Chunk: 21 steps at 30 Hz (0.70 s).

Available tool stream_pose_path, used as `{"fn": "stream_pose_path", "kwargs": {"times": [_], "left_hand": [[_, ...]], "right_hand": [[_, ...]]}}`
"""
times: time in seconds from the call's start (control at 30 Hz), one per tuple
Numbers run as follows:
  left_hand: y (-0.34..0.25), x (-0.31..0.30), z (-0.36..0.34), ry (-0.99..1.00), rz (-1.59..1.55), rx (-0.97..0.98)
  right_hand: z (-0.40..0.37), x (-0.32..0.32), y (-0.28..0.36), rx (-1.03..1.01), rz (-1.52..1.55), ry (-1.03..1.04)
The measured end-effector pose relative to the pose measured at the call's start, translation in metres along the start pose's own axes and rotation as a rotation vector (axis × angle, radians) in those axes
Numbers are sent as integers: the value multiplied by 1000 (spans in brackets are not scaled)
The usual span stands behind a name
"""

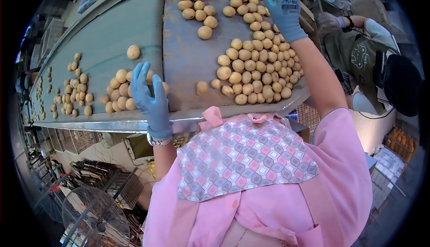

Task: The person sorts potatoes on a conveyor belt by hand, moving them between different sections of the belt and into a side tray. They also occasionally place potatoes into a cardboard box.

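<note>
The left hand (152, 99) lies released, fingers splayed, on a cluster of potatoes (121, 75) at the near lip of the belt (103, 32). The right hand (284, 7) stretches far ahead over the bigger heap (255, 63) (whether it grips one under the palm I cannot tell). To my eye the risk is at the edge: the potatoes just beside the left hand sit close to it, and a careless sweep could roll them off.
</note>
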State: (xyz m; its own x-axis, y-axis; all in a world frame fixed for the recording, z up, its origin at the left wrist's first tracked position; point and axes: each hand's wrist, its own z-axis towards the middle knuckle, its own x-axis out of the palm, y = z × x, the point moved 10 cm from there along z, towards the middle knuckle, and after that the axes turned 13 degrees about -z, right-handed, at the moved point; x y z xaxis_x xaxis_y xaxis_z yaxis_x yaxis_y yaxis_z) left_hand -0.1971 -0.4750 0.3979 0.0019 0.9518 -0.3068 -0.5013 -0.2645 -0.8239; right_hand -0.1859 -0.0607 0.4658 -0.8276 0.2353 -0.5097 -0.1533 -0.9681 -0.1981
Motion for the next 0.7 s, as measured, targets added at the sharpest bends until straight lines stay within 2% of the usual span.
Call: {"fn": "stream_pose_path", "kwargs": {"times": [0.1, 0.17, 0.27, 0.37, 0.43, 0.47, 0.53, 0.6, 0.67, 0.7], "left_hand": [[4, -7, 1, -6, 14, -18], [10, -14, 6, -32, -39, -51], [15, -20, 9, -18, -35, -64], [12, -26, 13, -29, 57, -23], [12, -34, 16, -19, 102, -9], [13, -37, 18, -21, 87, -3], [20, -43, 23, -5, 126, -13], [19, -45, 24, 5, 240, -8], [25, -48, 26, 10, 358, -29], [33, -50, 23, 73, 403, -43]], "right_hand": [[-79, 35, 66, -276, -7, 676], [-141, 32, 108, -421, 348, 613], [-164, 59, 85, 120, 429, 702], [-113, 14, 92, 179, 295, 498], [-122, -8, 178, -258, 639, 815], [-129, -55, 217, -560, 614, 559], [-159, -74, 252, -787, 607, 340], [-165, -33, 249, -645, 703, 433], [-111, 23, 227, -353, 492, 643], [-82, 48, 215, -198, 390, 741]]}}
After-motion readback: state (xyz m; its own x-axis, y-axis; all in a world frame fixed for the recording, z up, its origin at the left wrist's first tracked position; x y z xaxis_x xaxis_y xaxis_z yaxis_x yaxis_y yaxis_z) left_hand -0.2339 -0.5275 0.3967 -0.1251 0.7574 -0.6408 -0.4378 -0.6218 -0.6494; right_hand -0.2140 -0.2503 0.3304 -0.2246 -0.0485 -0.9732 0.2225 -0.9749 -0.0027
